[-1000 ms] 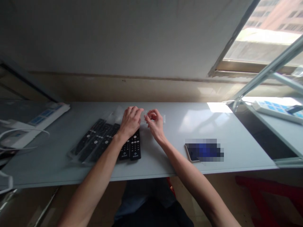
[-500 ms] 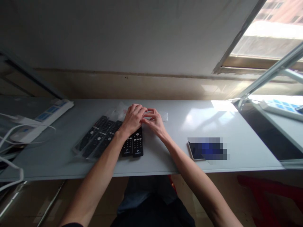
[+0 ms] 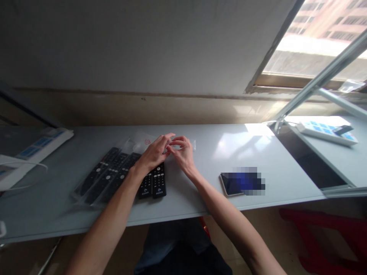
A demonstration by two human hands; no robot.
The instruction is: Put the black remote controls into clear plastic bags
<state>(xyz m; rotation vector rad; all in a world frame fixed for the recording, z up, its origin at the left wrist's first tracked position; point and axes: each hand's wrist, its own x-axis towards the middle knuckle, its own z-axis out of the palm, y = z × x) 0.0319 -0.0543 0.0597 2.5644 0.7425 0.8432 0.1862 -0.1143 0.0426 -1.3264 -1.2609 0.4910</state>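
My left hand (image 3: 157, 151) and my right hand (image 3: 183, 153) meet above the table, fingertips almost touching. The fingers of both are bent in a pinch; whatever lies between them is too small to make out. Below the left hand are two bare black remote controls (image 3: 159, 181), side by side, their upper ends covered by the hand. To their left, several more black remotes (image 3: 99, 173) lie in clear plastic bags. A clear plastic piece with a red mark (image 3: 147, 141) lies behind the left hand. Another clear plastic edge (image 3: 194, 145) shows beyond the right hand.
A phone (image 3: 229, 185), partly blurred out, lies on the grey table (image 3: 197, 206) to the right. White power strips stand at the left (image 3: 37, 152) and far right (image 3: 323, 131). A metal frame bar (image 3: 312, 86) rises at the right. Below is a red stool (image 3: 309, 221).
The view has turned slightly, shifting the scene left and a little down. My left index finger has straightened somewhat, and both hands stay close together. The remotes and phone lie as before.
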